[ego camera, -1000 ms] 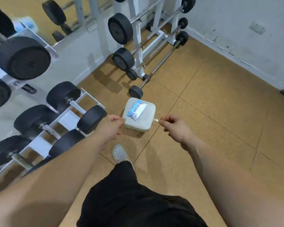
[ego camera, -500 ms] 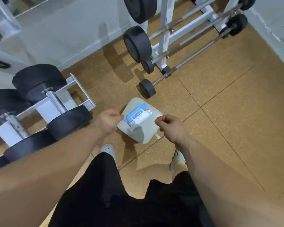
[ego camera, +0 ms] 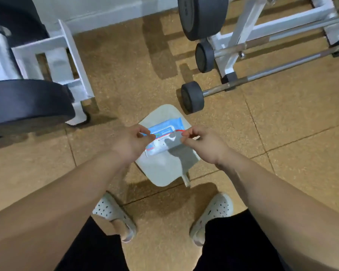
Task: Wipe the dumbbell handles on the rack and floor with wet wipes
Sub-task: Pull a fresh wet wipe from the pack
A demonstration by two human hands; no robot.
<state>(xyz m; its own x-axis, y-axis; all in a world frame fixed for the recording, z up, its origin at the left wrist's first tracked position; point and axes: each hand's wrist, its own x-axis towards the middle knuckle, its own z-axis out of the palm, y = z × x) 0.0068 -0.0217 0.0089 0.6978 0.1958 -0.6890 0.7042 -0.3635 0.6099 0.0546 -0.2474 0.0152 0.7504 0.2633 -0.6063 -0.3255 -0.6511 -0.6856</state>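
A blue and white wet wipes pack (ego camera: 162,137) lies on a low white stool (ego camera: 164,173) on the floor in front of me. My left hand (ego camera: 129,143) is at the pack's left end with curled fingers pinching it. At the right edge, by the red stripe, my right hand (ego camera: 204,145) pinches with thumb and fingertips. A large black dumbbell (ego camera: 27,100) sits on the white dumbbell rack (ego camera: 72,61) at the left; its handle is out of view.
A small barbell (ego camera: 192,97) lies on the cork-coloured floor just beyond the stool, its bar running under a white barbell stand (ego camera: 237,36) that carries heavier plates (ego camera: 202,16). My feet in white perforated shoes (ego camera: 114,214) stand just behind the stool.
I have stepped up to the stool and bent over it. Both hands came down from above the pack to its two ends. The view tilted further downward.
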